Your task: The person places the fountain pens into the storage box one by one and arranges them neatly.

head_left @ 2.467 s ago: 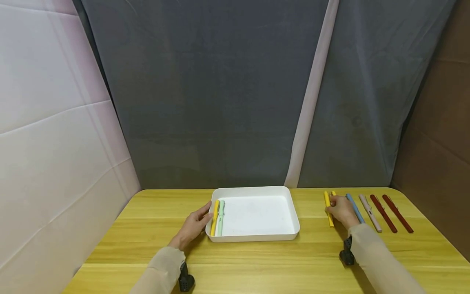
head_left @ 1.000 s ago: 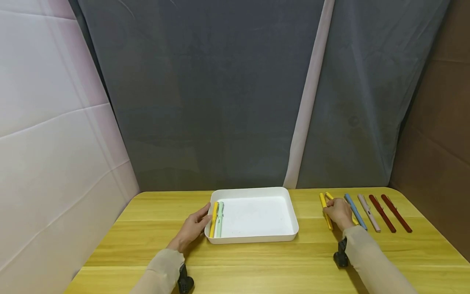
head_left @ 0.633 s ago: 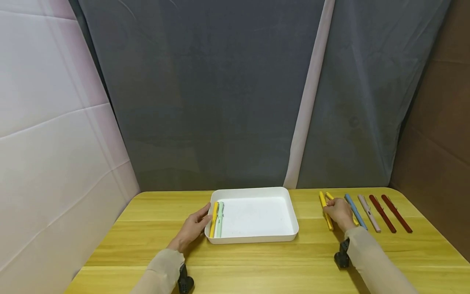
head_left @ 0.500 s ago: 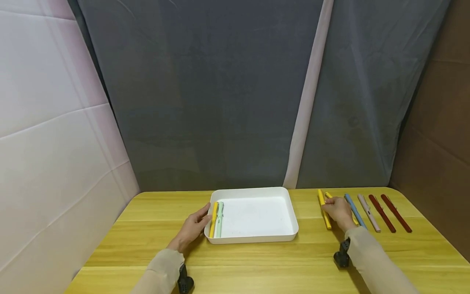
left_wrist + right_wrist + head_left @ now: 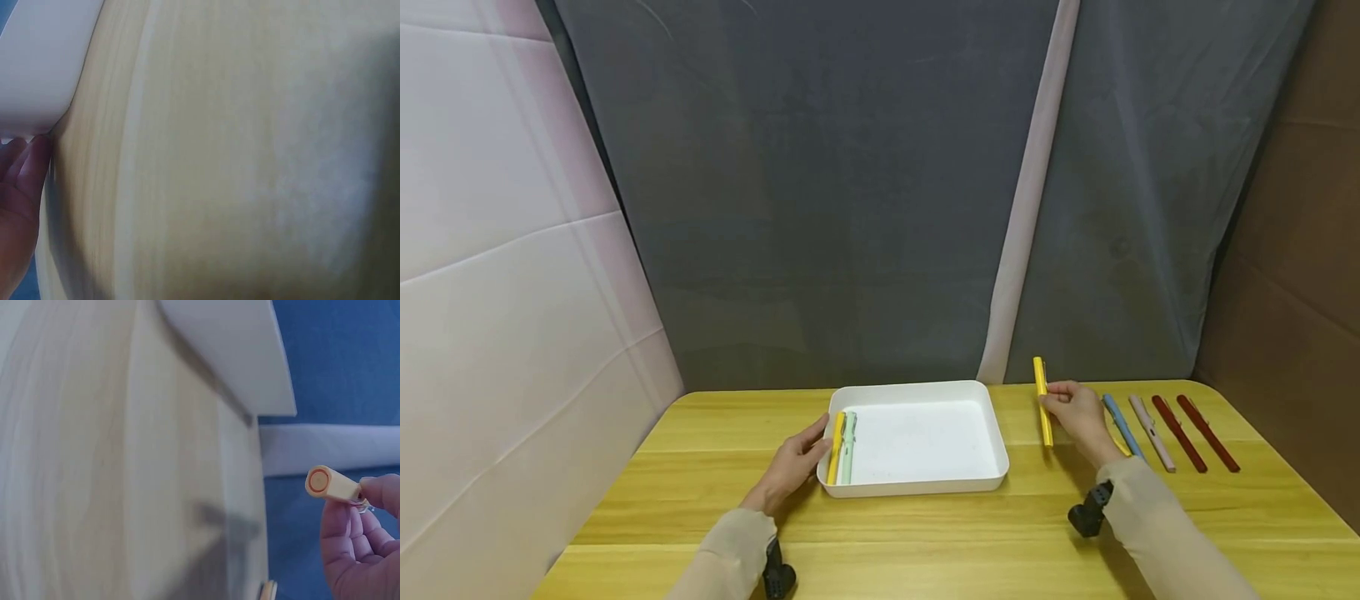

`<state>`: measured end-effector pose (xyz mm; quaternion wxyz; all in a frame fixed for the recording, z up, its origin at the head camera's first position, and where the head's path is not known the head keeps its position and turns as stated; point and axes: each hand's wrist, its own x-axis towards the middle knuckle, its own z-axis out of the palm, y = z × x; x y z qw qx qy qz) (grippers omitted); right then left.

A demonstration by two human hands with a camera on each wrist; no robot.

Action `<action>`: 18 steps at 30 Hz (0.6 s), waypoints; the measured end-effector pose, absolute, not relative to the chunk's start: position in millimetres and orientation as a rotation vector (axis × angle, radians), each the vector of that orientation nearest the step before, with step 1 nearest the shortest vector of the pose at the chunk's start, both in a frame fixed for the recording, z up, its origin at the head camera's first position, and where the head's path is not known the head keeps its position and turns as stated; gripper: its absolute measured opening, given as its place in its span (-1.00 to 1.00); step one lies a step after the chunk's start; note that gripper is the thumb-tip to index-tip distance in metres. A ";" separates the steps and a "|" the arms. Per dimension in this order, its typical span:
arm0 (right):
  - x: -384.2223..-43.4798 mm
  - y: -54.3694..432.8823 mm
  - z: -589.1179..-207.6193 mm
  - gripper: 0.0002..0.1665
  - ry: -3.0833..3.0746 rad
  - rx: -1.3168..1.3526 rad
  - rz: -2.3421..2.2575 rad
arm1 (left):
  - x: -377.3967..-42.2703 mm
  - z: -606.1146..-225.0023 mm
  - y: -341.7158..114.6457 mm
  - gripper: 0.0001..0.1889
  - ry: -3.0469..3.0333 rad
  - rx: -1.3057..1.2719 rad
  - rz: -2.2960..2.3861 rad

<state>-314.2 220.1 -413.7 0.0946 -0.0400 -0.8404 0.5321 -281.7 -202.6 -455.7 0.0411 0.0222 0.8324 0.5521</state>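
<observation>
My right hand pinches a yellow pen between thumb and fingers, holding it above the table on the right. In the right wrist view the pen's round end faces the camera. My left hand rests its extended fingers against the left side of the white tray; the left wrist view has its fingertips at the tray wall. Along the tray's left side, another yellow pen and a mint green pen lie side by side. A third yellow pen is mostly hidden behind my right hand.
Right of my right hand lie a blue pen, a pale greyish-pink pen and two dark red pens, roughly parallel. A grey curtain hangs behind the table's far edge, with a brown panel at the right.
My right hand has pinched the leftmost yellow pen of the row and lifted it off the table, up and slightly left. The left hand and tray have stayed put.
</observation>
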 end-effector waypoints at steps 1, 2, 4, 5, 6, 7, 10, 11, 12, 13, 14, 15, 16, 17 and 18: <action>-314.3 218.1 -411.8 -0.58 -2.477 -0.115 1.591 | -281.9 -455.8 -202.6 -0.44 2.549 0.076 1.698; -314.1 215.9 -409.8 -0.58 -2.461 -0.109 1.609 | -282.2 -455.9 -202.5 -0.44 2.551 0.079 1.704; -313.2 210.7 -405.5 -0.58 -2.436 -0.100 1.632 | -282.8 -456.1 -202.3 -0.44 2.550 0.089 1.719; -312.5 207.9 -403.1 -0.58 -2.427 -0.098 1.644 | -283.2 -456.4 -202.4 -0.44 2.551 0.096 1.721; -311.7 205.1 -400.8 -0.58 -2.414 -0.093 1.658 | -283.4 -456.5 -202.4 -0.44 2.550 0.093 1.724; -310.8 201.8 -398.3 -0.59 -2.404 -0.092 1.671 | -283.3 -456.3 -202.3 -0.44 2.545 0.093 1.729; -308.2 192.4 -391.8 -0.59 -2.385 -0.077 1.701 | -283.2 -456.5 -202.4 -0.43 2.538 0.091 1.730; -307.4 189.2 -389.9 -0.59 -2.377 -0.075 1.721 | -283.2 -456.4 -202.4 -0.43 2.540 0.087 1.724; -306.8 185.9 -388.5 -0.59 -2.365 -0.072 1.743 | -283.3 -456.4 -202.2 -0.43 2.541 0.083 1.723; -306.2 182.5 -387.2 -0.59 -2.358 -0.073 1.763 | -283.0 -456.1 -202.0 -0.43 2.543 0.084 1.720; -305.8 179.2 -386.4 -0.60 -2.346 -0.067 1.786 | -283.3 -456.3 -201.9 -0.43 2.548 0.081 1.714; -305.3 175.7 -385.7 -0.61 -2.334 -0.066 1.810 | -283.2 -456.0 -201.7 -0.43 2.548 0.083 1.712; -305.1 172.2 -385.2 -0.61 -2.322 -0.068 1.834 | -283.2 -455.9 -201.6 -0.43 2.550 0.089 1.709; -305.0 168.7 -385.3 -0.62 -2.312 -0.067 1.857 | -283.2 -455.6 -201.2 -0.43 2.553 0.089 1.710; -305.1 165.0 -385.6 -0.63 -2.296 -0.068 1.880 | -282.9 -455.0 -200.9 -0.43 2.550 0.091 1.714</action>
